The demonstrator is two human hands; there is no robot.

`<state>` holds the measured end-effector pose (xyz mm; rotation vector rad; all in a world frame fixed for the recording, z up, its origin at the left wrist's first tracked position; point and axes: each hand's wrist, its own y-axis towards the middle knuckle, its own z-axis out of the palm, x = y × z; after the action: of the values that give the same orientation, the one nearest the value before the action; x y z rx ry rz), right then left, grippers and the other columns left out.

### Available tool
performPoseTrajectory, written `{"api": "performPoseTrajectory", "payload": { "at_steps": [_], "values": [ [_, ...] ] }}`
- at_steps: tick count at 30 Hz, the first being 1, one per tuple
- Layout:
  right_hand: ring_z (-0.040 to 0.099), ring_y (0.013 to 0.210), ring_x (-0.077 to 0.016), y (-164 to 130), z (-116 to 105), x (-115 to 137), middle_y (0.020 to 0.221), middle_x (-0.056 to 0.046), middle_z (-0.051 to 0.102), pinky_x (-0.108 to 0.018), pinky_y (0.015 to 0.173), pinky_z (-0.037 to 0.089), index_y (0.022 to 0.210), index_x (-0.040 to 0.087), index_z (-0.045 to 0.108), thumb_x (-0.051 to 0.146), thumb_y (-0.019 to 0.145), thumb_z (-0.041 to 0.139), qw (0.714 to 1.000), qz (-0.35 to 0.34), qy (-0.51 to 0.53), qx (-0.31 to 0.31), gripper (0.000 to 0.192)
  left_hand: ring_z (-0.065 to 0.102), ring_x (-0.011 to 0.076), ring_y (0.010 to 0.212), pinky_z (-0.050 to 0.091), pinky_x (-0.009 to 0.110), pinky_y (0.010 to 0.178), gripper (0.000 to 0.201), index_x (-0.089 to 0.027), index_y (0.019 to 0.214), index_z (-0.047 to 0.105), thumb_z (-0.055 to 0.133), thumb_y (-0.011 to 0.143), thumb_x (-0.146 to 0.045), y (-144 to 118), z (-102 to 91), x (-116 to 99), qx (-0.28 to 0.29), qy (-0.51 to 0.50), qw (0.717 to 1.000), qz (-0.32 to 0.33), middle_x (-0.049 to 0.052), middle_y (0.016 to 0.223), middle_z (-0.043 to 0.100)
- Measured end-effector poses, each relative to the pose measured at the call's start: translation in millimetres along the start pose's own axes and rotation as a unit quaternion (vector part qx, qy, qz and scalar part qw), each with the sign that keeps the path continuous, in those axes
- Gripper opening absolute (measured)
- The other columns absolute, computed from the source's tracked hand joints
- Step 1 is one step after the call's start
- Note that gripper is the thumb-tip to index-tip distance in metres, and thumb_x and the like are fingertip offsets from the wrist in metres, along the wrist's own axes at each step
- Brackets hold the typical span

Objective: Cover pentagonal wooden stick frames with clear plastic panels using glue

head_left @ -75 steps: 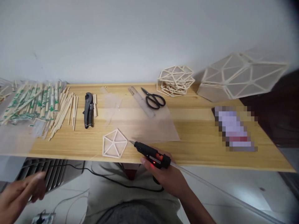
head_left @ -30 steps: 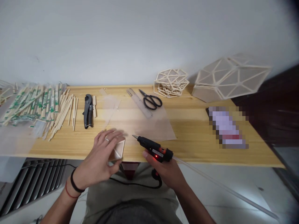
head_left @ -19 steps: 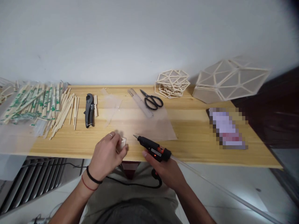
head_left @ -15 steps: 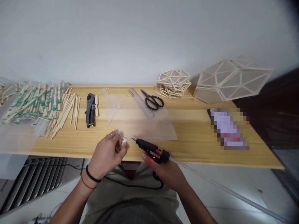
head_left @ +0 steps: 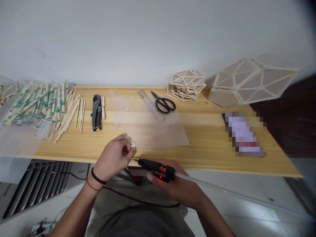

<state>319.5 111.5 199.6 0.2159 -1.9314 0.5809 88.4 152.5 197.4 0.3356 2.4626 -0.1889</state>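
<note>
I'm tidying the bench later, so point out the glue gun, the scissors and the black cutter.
glue gun (head_left: pixel 155 167), head view, on its black barrel.
scissors (head_left: pixel 165 104), head view, on the handle loops.
black cutter (head_left: pixel 96 112), head view, on its grip.

Green print on chopstick wrappers (head_left: pixel 37 105), apparently illegible.

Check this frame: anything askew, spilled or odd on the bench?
The chopsticks at the far left lie in a loose scattered heap, some still wrapped. Otherwise nothing stands out: the scissors and ruler lie flat on the table.
</note>
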Motion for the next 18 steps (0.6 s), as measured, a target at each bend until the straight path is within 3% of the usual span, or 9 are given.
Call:
{"api": "performPoseTrajectory", "payload": {
  "at_steps": [6, 14, 18],
  "values": [
    [0.073, 0.089, -0.0233, -2.2, 2.7, 2.8, 0.093, -0.001, 0.081, -0.032, 0.08, 0.058, 0.093, 0.023, 0.082, 0.03, 0.089, 0.068, 1.0, 0.007, -0.003, 0.006, 0.016, 0.059, 0.0174, 0.071, 0.043, 0.029, 0.064, 0.031, -0.02, 0.062, 0.058, 0.059, 0.092, -0.014, 1.6, -1.7, -1.8, 0.013, 0.007, 1.0, 0.012, 0.002, 0.07, 0.058],
    [0.075, 0.098, -0.0263, 1.3, 9.2, 5.1, 0.105, -0.001, 0.083, -0.034, 0.083, 0.059, 0.111, 0.027, 0.082, 0.03, 0.085, 0.07, 1.0, 0.003, -0.024, -0.006, 0.028, 0.057, 0.0182, 0.072, 0.042, 0.031, 0.065, 0.034, -0.02, 0.059, 0.055, 0.057, 0.093, -0.013, 3.0, -2.2, -1.3, 0.031, 0.003, 0.999, 0.015, 0.001, 0.068, 0.055],
    [0.075, 0.094, -0.0258, 2.1, 10.1, 6.2, 0.102, -0.002, 0.083, -0.033, 0.08, 0.058, 0.109, 0.027, 0.083, 0.032, 0.088, 0.067, 0.999, 0.004, -0.049, 0.013, 0.027, 0.057, 0.0182, 0.073, 0.042, 0.031, 0.067, 0.035, -0.02, 0.059, 0.055, 0.057, 0.093, -0.012, 2.6, -1.7, 0.3, 0.032, -0.007, 0.999, 0.011, 0.002, 0.069, 0.056]
  ]
}}
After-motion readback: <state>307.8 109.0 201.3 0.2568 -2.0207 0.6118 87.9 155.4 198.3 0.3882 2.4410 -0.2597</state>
